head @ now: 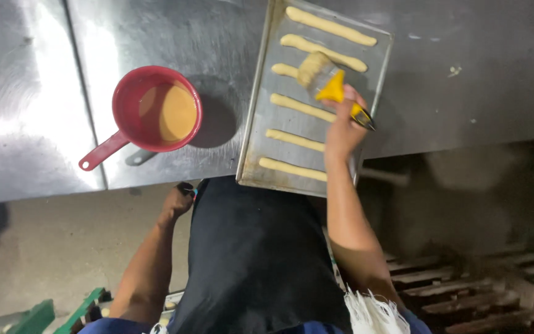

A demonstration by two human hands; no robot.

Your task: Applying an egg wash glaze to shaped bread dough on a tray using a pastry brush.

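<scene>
A pastry brush [324, 77] with a yellow ferrule and pale, wet bristles rests on the third of six dough sticks. It is held by the right hand [343, 127], whose fingers are wrapped closed around the dark-and-yellow handle near the tray's right edge. The bristles cover the right part of that third dough stick [284, 70], which shows only as a short stub to their left.

The six long, pale dough strips lie in a row on a rectangular metal baking tray [256, 130], each running slantwise across it and apart from its neighbours: two above the brush, the brushed one, and three below it. The lowest dough stick [292, 169] sits near the tray's front rim, which hangs slightly over the table's edge.

To the left of the tray, well apart, stands one red saucepan-shaped cup [157, 110] with a straight handle pointing down-left; it holds a tan, opaque liquid. Tray and cup both sit on a stainless steel table [44, 99].

The left hand [179, 199] hangs below the table's edge beside the person's dark apron [254, 247]; its fingers look curled, though whether they hold anything cannot be told.
</scene>
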